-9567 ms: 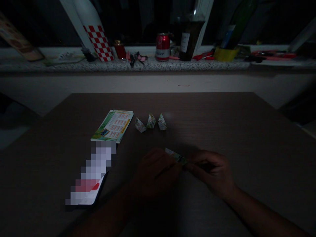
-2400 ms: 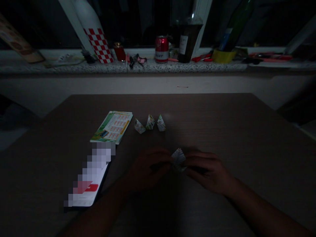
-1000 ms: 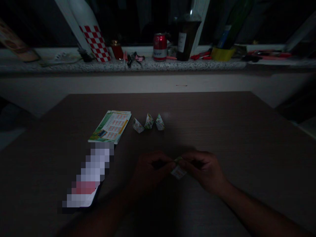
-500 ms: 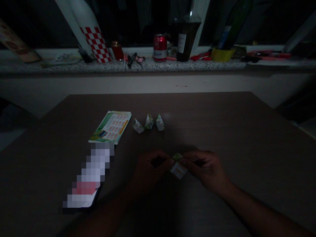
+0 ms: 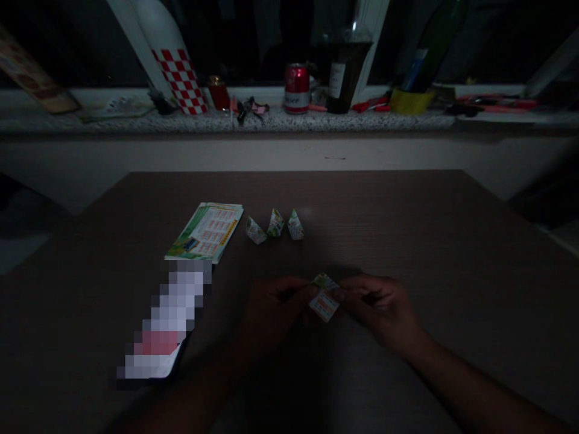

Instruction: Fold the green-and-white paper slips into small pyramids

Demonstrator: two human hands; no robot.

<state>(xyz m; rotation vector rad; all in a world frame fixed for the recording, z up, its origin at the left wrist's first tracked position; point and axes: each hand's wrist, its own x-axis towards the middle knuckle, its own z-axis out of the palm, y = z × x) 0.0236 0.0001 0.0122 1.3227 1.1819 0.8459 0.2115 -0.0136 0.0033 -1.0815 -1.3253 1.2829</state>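
- You pinch the folded paper [image 5: 325,306] with left hand [image 5: 274,310] and right hand [image 5: 384,307].
- It is over the desk [image 5: 429,241].
- Its green top shows more than one second ago; its folds seem easier to reach.

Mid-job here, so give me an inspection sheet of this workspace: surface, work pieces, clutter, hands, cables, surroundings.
Surface: dark wood-grain table, dimly lit.
Work pieces: small folded paper, green and printed white, held between both hands; beyond it, three folded paper pieces sit in a row.
Clutter: stack of printed cards and, nearer, a phone with its screen pixelated, both at the left.
Left hand: pinches the paper's left side.
Right hand: pinches its right side.
Cables: nothing seen.
Surroundings: speckled windowsill bearing a red can, a checkered bottle and other items; dark window behind.
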